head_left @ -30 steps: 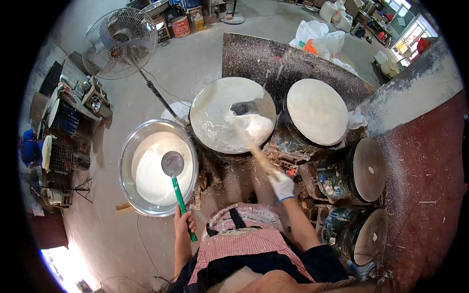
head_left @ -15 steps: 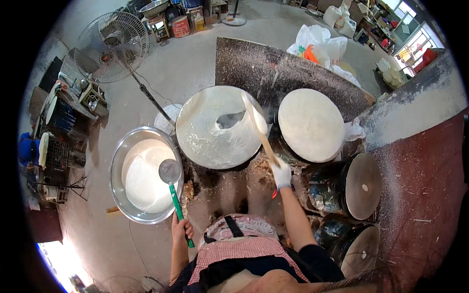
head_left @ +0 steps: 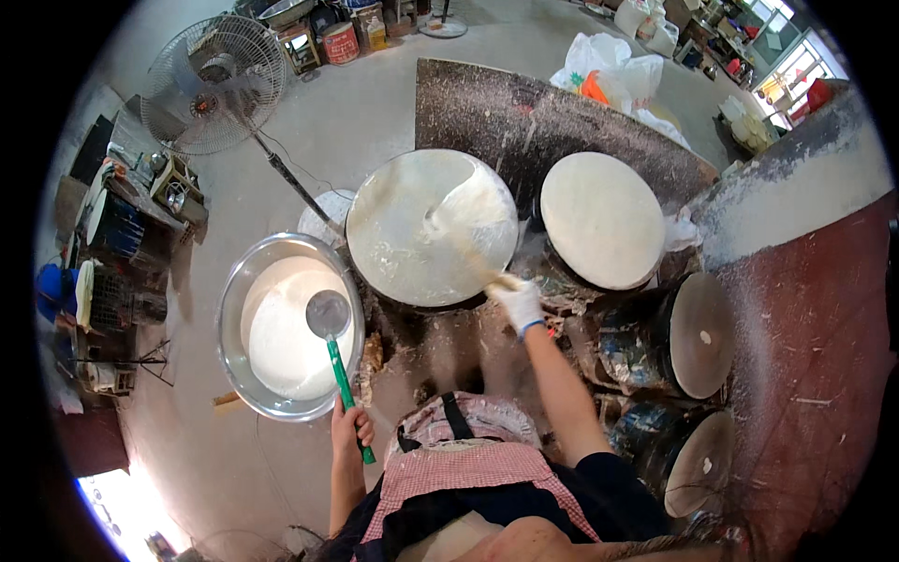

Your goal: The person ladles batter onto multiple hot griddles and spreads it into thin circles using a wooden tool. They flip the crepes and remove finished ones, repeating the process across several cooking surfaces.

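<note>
My bare left hand [head_left: 350, 426] grips the green handle of a metal ladle [head_left: 328, 313], whose round head rests in a steel basin of white batter [head_left: 283, 348]. My right hand [head_left: 515, 304], in a white glove with a blue cuff, is closed on a pale wooden spreader [head_left: 479, 260], blurred by motion over a round griddle [head_left: 393, 245]. White batter coats the griddle, thicker and whiter on its right side. Beside it on the right, a second round griddle [head_left: 601, 221] carries a smooth, pale white layer.
Two dark drums [head_left: 698, 333] with grey round tops lie to my right. A standing fan [head_left: 211, 84] is at left. A dark curved board [head_left: 501, 108] and white plastic bags [head_left: 609, 75] lie behind the griddles. A whitish wall [head_left: 796, 206] is at right; cluttered shelves line the edges.
The spreader has swept from the griddle's upper right toward the middle and blurred. The dark bare patch in the batter is mostly covered. My left hand and ladle stay about the same.
</note>
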`<state>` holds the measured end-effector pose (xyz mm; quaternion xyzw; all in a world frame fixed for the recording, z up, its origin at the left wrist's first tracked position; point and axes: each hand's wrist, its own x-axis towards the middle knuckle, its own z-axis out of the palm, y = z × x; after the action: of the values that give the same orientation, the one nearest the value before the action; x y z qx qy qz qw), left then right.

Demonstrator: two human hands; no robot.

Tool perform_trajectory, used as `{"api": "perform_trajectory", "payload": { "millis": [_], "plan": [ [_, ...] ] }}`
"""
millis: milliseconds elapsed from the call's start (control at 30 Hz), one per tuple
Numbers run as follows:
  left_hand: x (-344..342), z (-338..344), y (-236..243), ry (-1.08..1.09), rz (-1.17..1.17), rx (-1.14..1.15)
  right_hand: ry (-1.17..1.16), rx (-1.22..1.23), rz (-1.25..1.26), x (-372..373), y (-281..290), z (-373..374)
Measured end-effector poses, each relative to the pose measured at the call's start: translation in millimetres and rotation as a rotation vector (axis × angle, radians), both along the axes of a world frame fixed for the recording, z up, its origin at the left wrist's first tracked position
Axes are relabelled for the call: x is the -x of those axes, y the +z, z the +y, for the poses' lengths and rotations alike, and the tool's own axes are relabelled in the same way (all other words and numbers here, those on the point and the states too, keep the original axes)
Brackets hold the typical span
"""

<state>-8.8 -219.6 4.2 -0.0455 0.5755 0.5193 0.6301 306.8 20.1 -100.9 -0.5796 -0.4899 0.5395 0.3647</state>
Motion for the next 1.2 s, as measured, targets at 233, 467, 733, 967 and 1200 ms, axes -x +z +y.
{"api": "perform_trajectory", "payload": {
  "millis": [233, 467, 733, 967, 1200],
  "plan": [
    [14, 3, 6, -0.004, -0.031, -0.028, -0.29, 0.24, 0.302, 42, 11, -57],
    [11, 2, 15, 0.013, -0.026, -0.004, -0.22, -0.232, -0.295, -24, 5, 0],
    [4, 39, 9, 0.033, -0.11, -0.052, 0.134, -0.651, -1.007, -18, 19, 7],
    [-12, 107, 12, -0.089, -0.056, -0.103, -0.056, -0.56, -0.915, -42, 14, -26],
    [-56, 139, 24, -0.164, 0.007, -0.16, -0.125, -0.5, -0.962, -43, -2, -71]
  ]
}}
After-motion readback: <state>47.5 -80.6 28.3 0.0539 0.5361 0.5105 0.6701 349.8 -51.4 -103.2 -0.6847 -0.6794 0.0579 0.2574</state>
